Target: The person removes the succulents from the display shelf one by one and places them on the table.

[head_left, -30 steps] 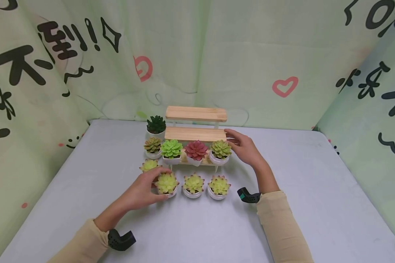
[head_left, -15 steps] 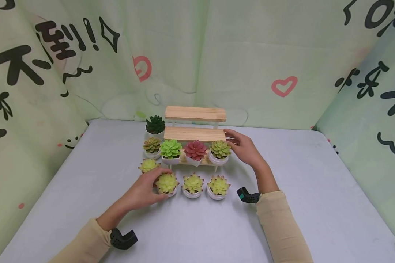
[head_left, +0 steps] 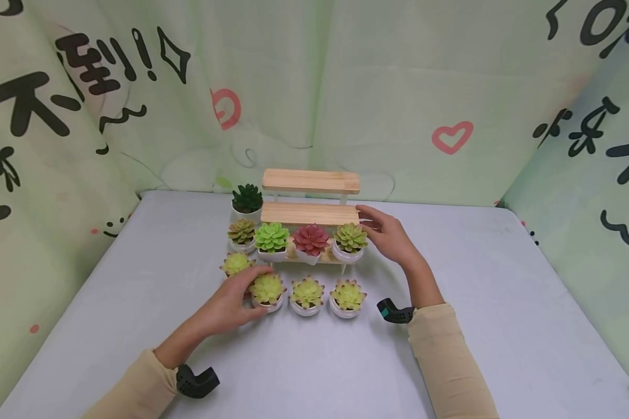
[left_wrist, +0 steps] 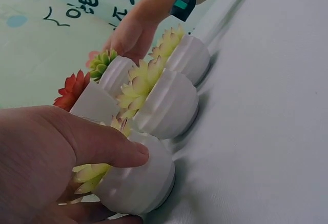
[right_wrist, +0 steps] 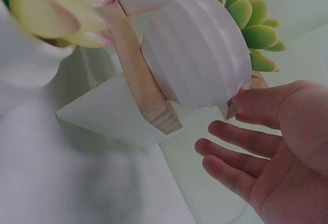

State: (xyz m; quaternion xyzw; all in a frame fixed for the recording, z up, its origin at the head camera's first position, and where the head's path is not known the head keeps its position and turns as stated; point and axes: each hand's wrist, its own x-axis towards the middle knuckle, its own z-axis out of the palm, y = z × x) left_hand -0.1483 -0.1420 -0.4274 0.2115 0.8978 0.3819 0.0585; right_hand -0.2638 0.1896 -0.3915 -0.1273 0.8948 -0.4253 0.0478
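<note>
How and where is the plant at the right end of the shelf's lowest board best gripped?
Probably around its white pot, below the leaves, coming from the right, where the right hand is. The pot is round and stands upright on the board, while the red plant sits close on its left.

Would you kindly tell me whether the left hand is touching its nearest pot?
Touching: the left wrist view shows the left hand resting its thumb against the white pot.
</note>
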